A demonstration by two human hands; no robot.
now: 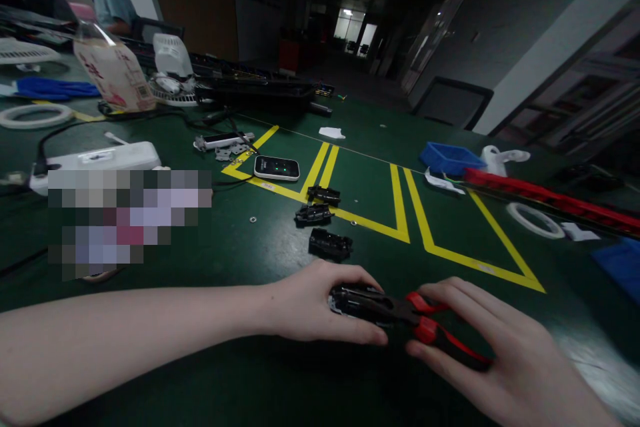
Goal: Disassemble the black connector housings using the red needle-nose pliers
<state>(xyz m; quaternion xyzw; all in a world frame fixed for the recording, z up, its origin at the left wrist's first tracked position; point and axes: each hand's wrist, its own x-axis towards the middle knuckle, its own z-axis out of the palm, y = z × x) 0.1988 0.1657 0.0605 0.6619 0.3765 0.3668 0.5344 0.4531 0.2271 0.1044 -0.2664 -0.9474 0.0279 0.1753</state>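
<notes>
The small glossy black plastic part (pixel 354 303) sits clamped between the left hand's (pixel 327 310) fingers, against red-and-black-handled pliers (pixel 425 321) gripped in the right hand's (pixel 493 340) fingers, above the green table (pixel 240 373).

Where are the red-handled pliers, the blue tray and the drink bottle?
Pliers (pixel 426 330): head view, on the red part of a handle.
Blue tray (pixel 447 163): head view, on its near wall.
Bottle (pixel 116 70): head view, middle of its body.
</notes>
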